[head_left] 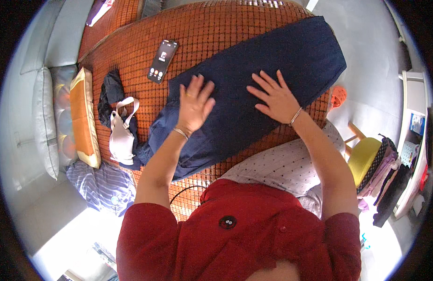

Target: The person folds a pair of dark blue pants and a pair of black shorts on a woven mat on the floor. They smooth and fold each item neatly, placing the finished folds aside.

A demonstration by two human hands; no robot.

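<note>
A dark navy cloth garment point(254, 89), folded into a long band, lies flat and slantwise across the orange-brown woven bed mat point(202, 33).

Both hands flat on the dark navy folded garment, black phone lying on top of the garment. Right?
Not quite. Left hand and right hand lie flat on the dark navy folded garment, but the black phone lies beside it on the orange woven mat, per the head view.

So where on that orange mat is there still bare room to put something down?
The widest bare patch of the mat is along the far edge, above the phone and the navy garment. A smaller one lies between the phone and the dark clothes. It is crowded under both hands, left hand and right hand, and by the white bra.
</note>
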